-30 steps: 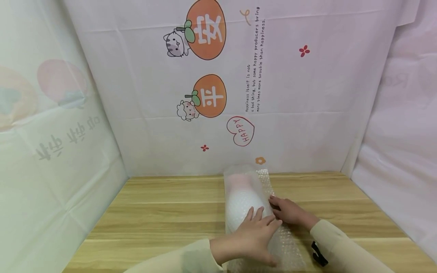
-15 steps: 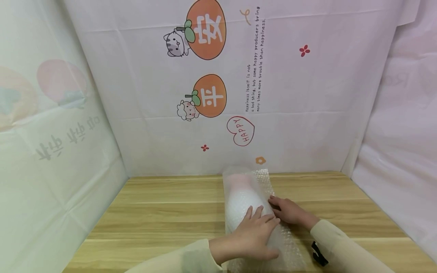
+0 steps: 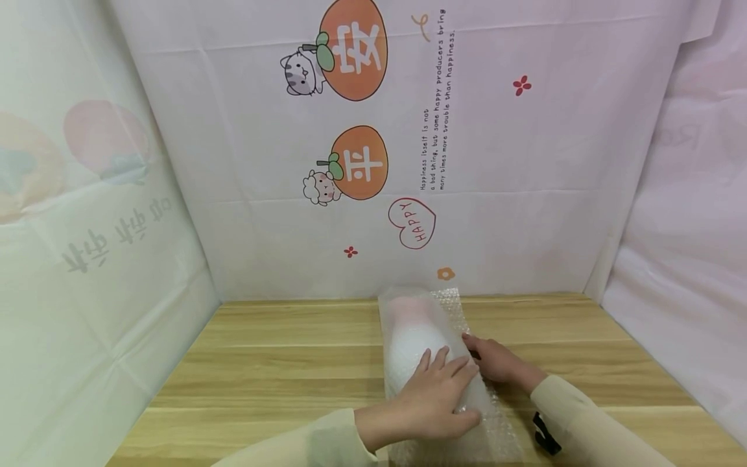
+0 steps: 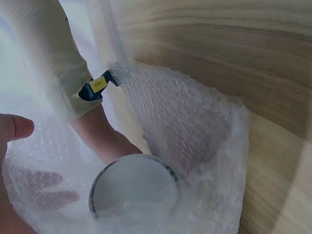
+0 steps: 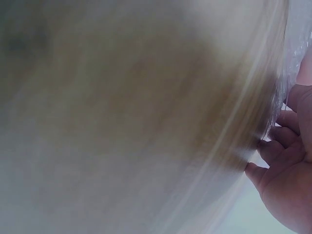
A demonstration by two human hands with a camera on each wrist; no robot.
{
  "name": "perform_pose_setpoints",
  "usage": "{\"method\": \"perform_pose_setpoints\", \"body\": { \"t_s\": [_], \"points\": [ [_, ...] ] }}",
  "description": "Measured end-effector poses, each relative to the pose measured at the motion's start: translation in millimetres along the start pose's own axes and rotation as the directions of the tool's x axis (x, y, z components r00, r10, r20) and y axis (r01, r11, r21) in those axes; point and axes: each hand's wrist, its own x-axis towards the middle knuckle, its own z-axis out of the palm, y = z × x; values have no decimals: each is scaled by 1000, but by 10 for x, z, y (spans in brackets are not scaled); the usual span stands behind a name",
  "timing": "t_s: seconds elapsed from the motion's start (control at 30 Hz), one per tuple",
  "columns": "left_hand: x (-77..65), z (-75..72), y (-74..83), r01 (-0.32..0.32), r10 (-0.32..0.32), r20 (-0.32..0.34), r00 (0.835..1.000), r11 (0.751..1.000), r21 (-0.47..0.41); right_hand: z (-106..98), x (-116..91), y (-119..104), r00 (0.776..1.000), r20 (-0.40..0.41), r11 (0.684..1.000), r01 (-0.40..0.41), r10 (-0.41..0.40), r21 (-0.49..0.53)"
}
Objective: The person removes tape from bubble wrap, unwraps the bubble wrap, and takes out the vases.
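A rounded white object with a pinkish far end lies on the table, rolled in clear bubble wrap. Spread across the top of this bundle, my left hand rests with its fingers pointing forward. On the bundle's right side, my right hand holds the wrap near its side edge. In the right wrist view, bent fingers meet the film. The left wrist view looks into the near end, where a pale round base sits inside loose wrap, and the left fingers show through the film.
A wood-grain table carries the bundle. Printed white cloth hangs behind and on both sides, close to the bundle's far end. A small black item is at the right sleeve.
My left hand has slid slightly forward, and its thumb has drawn up toward the fingers. The bundle's far left corner has shifted slightly left. The right hand has hardly moved.
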Motion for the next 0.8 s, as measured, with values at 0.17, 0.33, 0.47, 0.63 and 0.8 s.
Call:
{"method": "perform_pose_setpoints", "body": {
  "t_s": [0.17, 0.33, 0.47, 0.63, 0.8],
  "points": [
    [-26, 19, -43, -40, 42, -62, 997, 999, 35, 8, 8, 15, 1000, 5, 1000, -20, 20, 8],
    [-39, 15, -90, -56, 64, -116, 991, 996, 66, 20, 19, 32, 1000, 2, 1000, 2, -2, -13],
    [-69, 6, -139, -50, 57, -144, 988, 997, 55, 19, 17, 32, 1000, -1, 999, 16, -16, -33],
    [-112, -16, -192, -42, 48, -193, 980, 998, 37, 5, 6, 12, 999, -7, 997, 45, -45, -58],
    [-160, -47, -248, -51, 50, -235, 971, 999, 4, -6, 3, 0, 999, 15, 996, 51, -50, -67]
  ]
}}
